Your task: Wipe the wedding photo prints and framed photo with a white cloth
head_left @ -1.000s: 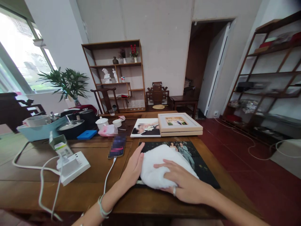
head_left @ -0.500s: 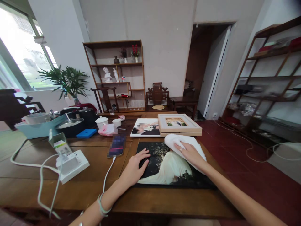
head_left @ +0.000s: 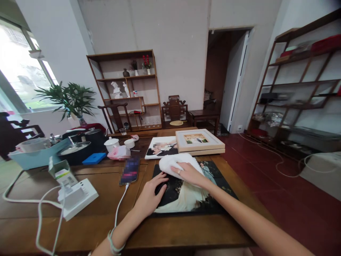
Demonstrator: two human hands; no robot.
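White cloth (head_left: 167,163) lies bunched on the upper part of a dark photo panel (head_left: 181,202); panel flat on the wooden table (head_left: 202,231), near its front edge. Right hand (head_left: 188,173): fingers partly curled, gripping the cloth from above. Left hand (head_left: 151,190): open, fingers loosely spread, resting at the panel's left edge, nothing visibly held; fingertips close to the cloth. Just behind the panel: a smaller photo print (head_left: 163,146) and, beside it, stacked picture frames (head_left: 197,138). Left of the panel: a phone (head_left: 130,171) with white cable (head_left: 119,206) attached; farther left, a power strip (head_left: 89,193).
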